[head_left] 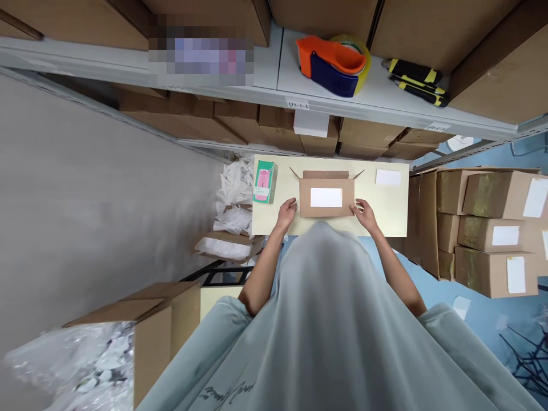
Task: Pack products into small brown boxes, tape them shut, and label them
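On the pale yellow table (387,214) a brown cardboard box (306,207) shows a white label (326,197) on its near face, and its flaps stand up and outward. Just left of the box is my left hand (287,213), fingers curled near its lower left side, with a small gap between. My right hand (363,213) is at the lower right corner of the box, its fingers apart and the fingertips near or against the edge. A green box with a pink picture (264,182) sits at the table's left, and a white paper (388,177) lies at the right.
Above the table, a grey shelf (265,74) carries an orange and blue tape dispenser (331,64), black and yellow cutters (417,80) and cartons. Labelled boxes (492,234) are stacked at the right. White packing material (235,185) lies left of the table; an open carton (158,331) stands lower left.
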Motion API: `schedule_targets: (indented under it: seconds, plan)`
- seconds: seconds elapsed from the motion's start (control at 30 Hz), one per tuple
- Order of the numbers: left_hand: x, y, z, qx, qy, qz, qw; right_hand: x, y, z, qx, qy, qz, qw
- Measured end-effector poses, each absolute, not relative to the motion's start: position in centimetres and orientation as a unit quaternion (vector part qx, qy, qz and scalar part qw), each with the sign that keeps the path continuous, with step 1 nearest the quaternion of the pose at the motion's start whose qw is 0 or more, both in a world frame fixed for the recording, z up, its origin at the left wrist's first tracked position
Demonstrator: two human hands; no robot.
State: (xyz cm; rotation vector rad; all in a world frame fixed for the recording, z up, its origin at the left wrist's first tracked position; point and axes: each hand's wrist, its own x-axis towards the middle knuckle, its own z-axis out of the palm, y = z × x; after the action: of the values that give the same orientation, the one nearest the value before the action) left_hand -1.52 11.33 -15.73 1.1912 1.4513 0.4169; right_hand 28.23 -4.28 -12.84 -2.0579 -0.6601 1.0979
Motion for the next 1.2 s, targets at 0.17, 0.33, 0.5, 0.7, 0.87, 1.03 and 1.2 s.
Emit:
schedule_targets:
  seconds: [0.17, 0.33, 0.5, 0.7, 0.87, 1.03, 1.2]
  plan:
    - [1.0, 14.9, -14.7, 0.471, 0.629, 0.178, 0.592, 29.2, 0.3, -11.6, -0.795, -0.224, 0.436, 0.359]
    - [0.8, 15.0, -12.1, 0.502, 0.619, 0.227, 0.559, 28.4, 0.1, -9.7, -0.769, -0.261, 0.418, 0.407]
    - [-1.0, 12.2, -10.3, 0.515, 0.584, 0.268, 0.567, 27.4, -3.2, -9.0, -0.745, -0.284, 0.395, 0.455]
    - [-1.4, 9.0, -11.3, 0.454, 0.646, 0.174, 0.588, 26.2, -5.7, -10.9, -0.76, -0.229, 0.436, 0.425]
    - [-2.7, 8.2, -10.9, 0.407, 0.684, 0.302, 0.525, 27.3, -7.5, -10.0, -0.781, -0.182, 0.366, 0.472]
    - [-2.7, 9.0, -7.6, 0.553, 0.648, 0.383, 0.357, 27.9, -6.6, -5.8, -0.781, -0.317, 0.208, 0.497]
    - [0.5, 9.9, -7.1, 0.763, 0.506, 0.206, 0.347, 27.9, -1.0, -3.8, -0.696, -0.576, 0.253, 0.347]
